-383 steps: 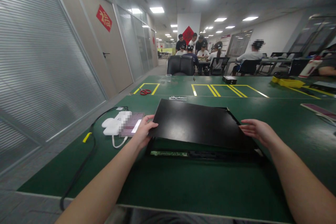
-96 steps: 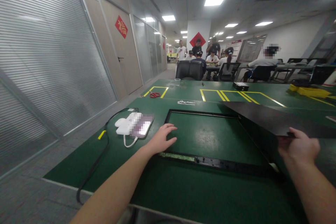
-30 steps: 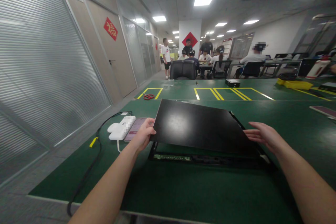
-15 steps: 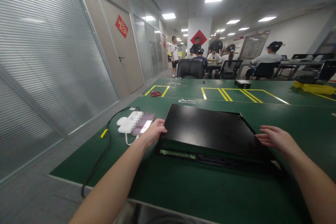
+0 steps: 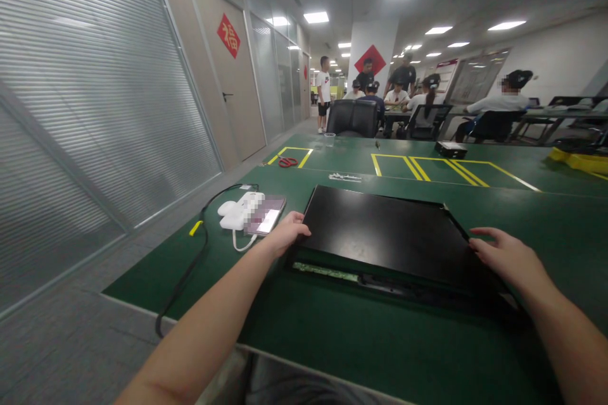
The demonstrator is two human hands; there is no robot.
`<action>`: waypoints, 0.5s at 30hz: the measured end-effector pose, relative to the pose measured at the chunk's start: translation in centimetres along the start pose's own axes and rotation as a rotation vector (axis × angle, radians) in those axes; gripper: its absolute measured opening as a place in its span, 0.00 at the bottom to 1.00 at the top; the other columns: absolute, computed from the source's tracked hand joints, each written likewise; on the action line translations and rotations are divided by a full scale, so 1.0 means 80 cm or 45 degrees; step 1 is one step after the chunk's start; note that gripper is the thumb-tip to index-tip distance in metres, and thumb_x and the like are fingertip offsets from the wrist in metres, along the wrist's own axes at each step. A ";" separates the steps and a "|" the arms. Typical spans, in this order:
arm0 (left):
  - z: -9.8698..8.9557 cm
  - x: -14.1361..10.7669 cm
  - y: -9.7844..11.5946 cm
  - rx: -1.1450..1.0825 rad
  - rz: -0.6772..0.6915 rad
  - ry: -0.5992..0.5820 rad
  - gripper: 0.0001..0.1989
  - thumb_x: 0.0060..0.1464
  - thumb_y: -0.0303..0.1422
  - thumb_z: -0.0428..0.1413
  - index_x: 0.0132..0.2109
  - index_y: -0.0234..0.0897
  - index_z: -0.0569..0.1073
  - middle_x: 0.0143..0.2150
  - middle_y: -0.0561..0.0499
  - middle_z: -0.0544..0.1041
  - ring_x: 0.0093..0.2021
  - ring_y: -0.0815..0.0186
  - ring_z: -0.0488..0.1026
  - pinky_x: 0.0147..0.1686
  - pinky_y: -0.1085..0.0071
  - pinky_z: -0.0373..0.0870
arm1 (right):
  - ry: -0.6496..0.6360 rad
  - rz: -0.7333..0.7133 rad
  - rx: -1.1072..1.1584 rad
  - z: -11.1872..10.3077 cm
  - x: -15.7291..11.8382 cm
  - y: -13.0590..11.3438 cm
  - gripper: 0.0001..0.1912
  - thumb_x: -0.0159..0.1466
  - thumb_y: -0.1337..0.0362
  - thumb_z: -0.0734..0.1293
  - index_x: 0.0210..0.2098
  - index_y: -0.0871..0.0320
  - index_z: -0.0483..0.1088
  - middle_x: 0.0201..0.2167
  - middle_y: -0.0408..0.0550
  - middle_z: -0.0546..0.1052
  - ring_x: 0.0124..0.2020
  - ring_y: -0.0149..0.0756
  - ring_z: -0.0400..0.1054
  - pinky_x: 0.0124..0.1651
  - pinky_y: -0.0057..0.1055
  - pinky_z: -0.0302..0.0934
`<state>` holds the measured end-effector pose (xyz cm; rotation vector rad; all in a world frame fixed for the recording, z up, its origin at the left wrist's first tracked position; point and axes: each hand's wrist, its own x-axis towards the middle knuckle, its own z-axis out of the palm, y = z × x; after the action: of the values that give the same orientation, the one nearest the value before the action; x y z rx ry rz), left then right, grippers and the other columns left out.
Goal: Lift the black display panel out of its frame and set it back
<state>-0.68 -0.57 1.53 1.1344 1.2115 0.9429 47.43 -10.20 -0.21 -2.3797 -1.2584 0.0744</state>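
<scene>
A flat black display panel [image 5: 384,228] lies tilted over a black frame [image 5: 408,288] on the green table. Along the frame's near side, a green circuit board strip [image 5: 325,271] shows in the gap below the panel's raised front edge. My left hand [image 5: 286,234] pinches the panel's left edge, thumb on top and fingers beneath. At the right edge, my right hand [image 5: 506,258] grips the panel with its fingertips, the index finger partly stretched out. What lies under the panel is hidden.
Left of the panel sit a phone [image 5: 266,215], a white device [image 5: 242,210] and a black cable [image 5: 205,247]. Farther back are red-handled scissors [image 5: 287,162], small white pieces [image 5: 345,177], a black box [image 5: 451,150] and a yellow tray [image 5: 577,160]. Several people sit or stand beyond.
My right hand has closed in on the panel's right edge. The panel has settled slightly lower over the frame, while the whole view has shifted a little.
</scene>
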 end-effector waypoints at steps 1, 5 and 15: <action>0.001 0.000 -0.001 0.005 -0.003 0.015 0.19 0.37 0.20 0.62 0.38 0.39 0.69 0.28 0.57 0.76 0.31 0.65 0.74 0.33 0.72 0.67 | -0.021 0.019 -0.022 -0.002 -0.003 -0.004 0.24 0.57 0.46 0.61 0.45 0.49 0.77 0.29 0.48 0.82 0.34 0.51 0.78 0.37 0.44 0.69; 0.003 0.002 -0.004 -0.045 -0.043 -0.015 0.15 0.45 0.24 0.66 0.40 0.37 0.71 0.30 0.53 0.79 0.34 0.62 0.79 0.40 0.68 0.73 | -0.067 0.057 -0.019 -0.009 -0.009 -0.012 0.26 0.57 0.46 0.60 0.47 0.50 0.77 0.34 0.49 0.84 0.38 0.52 0.78 0.40 0.44 0.68; 0.001 0.012 -0.016 -0.120 0.027 -0.159 0.23 0.49 0.23 0.68 0.53 0.33 0.76 0.38 0.46 0.85 0.39 0.58 0.84 0.49 0.61 0.77 | -0.063 0.040 -0.124 -0.014 -0.013 -0.019 0.27 0.58 0.47 0.59 0.49 0.49 0.78 0.42 0.50 0.85 0.45 0.55 0.78 0.41 0.45 0.69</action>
<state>-0.53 0.11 0.04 1.1165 1.0458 0.9221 45.96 -10.68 1.21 -2.4956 -1.2743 0.0842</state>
